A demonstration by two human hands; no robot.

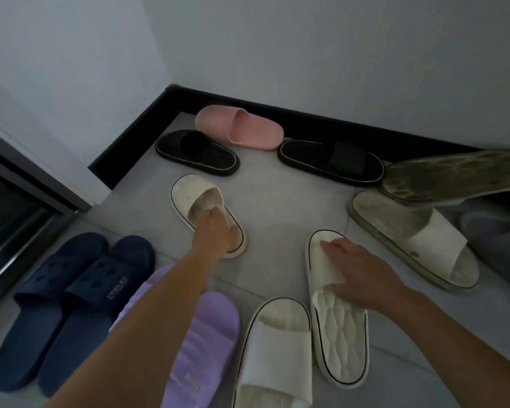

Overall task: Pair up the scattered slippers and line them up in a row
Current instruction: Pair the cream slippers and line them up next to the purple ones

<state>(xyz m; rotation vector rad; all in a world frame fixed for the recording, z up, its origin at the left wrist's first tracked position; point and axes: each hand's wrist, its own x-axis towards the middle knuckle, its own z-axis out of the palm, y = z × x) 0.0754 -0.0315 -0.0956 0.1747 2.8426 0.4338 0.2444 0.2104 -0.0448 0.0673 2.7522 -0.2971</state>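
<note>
Both hands are closed on cream slippers: the left hand (215, 234) curls its fingers into the strap of the left slipper (189, 192), and the right hand (362, 275) grips the strap of the right slipper (342, 343). Both look like light, springy foam that should lift easily one-handed. The strap is the natural handle, though it may flex and let the sole droop. A third cream slipper (274, 348) lies between the arms, just beside the right slipper; a navy pair (71, 295) sits left of the left arm.

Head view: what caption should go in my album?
Left hand grips the far cream slipper, right hand the near cream slipper, on the tiled floor.
</note>
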